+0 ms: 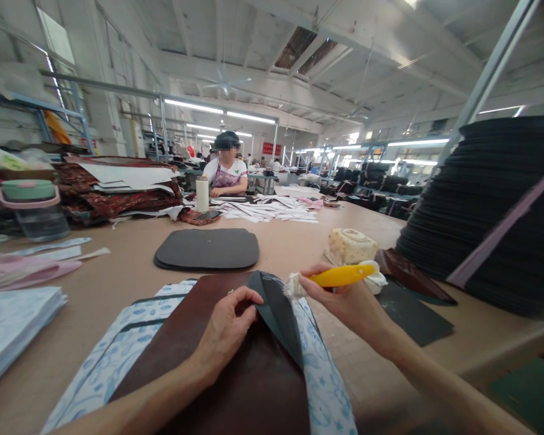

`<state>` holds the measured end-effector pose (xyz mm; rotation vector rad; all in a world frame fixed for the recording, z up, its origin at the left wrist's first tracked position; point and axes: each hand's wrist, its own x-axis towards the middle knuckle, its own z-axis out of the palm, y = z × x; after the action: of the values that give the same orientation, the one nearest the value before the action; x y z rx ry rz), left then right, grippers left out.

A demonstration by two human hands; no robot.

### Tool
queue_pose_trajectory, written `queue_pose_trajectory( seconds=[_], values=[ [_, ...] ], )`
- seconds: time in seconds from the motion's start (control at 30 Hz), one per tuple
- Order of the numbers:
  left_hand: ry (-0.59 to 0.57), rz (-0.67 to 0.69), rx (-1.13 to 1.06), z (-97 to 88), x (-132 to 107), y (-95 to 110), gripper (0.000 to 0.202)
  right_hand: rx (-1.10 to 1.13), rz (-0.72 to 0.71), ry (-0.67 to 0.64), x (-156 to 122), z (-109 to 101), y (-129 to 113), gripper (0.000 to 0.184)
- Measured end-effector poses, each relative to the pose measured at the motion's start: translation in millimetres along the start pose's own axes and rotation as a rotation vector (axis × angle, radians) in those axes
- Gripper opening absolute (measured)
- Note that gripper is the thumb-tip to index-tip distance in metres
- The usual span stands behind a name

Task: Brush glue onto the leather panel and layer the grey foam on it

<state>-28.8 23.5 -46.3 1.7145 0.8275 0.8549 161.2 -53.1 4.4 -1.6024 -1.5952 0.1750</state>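
Observation:
My left hand [226, 329] rests on a dark brown leather panel [236, 380] and pinches up the edge of a dark grey lining piece [278, 314], folding it back. My right hand [340, 299] grips a yellow-handled brush [338, 276] with a whitish, glue-caked tip that touches the lifted grey edge. The leather panel lies on a white-and-blue patterned sheet [326, 386] spread over the wooden table [118, 284].
A stack of dark grey cut pieces [207, 249] lies ahead. A tall pile of black pieces [494, 205] stands at the right, a glue-crusted pot [350, 244] beside it. Red fabric and paper piles [118, 187] sit left. Another person [227, 172] works at the far end.

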Motion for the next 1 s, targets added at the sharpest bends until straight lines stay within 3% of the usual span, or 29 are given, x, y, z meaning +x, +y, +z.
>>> queue_pose_trajectory(
  seconds=[0.17, 0.57, 0.8, 1.0],
  values=[
    [-0.005, -0.019, -0.07, 0.9, 1.1, 1.9, 0.015, -0.003, 0.021, -0.103, -17.1, 1.8, -0.2, 0.023],
    [0.004, 0.0, -0.071, 1.1, 0.5, 0.3, 0.015, 0.078, 0.123, -0.14, -54.5, -8.8, -12.7, 0.012],
    [-0.007, -0.01, -0.063, 0.9, 1.2, 3.3, 0.017, 0.1, 0.116, -0.25, -32.1, -14.4, -20.6, 0.016],
    [-0.006, -0.014, -0.069, 1.2, 0.8, 4.2, 0.016, 0.054, 0.032, -0.126, 8.2, -4.5, 5.1, 0.018]
  ],
)
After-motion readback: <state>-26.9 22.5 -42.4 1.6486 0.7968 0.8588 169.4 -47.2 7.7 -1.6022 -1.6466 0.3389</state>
